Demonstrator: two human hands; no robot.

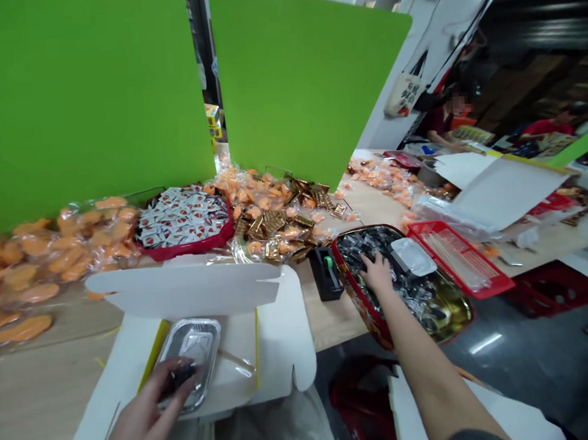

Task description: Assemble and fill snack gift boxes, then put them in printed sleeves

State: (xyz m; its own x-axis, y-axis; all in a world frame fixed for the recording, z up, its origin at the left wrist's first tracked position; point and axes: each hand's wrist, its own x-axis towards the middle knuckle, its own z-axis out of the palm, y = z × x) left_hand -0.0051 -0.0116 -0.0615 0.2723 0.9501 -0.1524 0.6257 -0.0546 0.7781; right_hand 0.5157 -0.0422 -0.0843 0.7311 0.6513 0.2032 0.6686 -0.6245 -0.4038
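**Shiny rectangular foil tray [190,356] sitting in an open white cardboard box [261,328]**

Left hand [146,415] on the tray's near edge, fingers curled around a small dark piece. Right hand [377,272] stretched out, fingers spread flat in a round red tin of dark wrapped sweets [402,286]. Black tape dispenser [326,273] just beside the tin. Orange wrapped snacks [51,251] piled behind.

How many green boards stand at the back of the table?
2. One large green board stands at the left, behind the orange packets. The second green board stands right of the middle, behind the gold packets. Others may be hidden outside the view.
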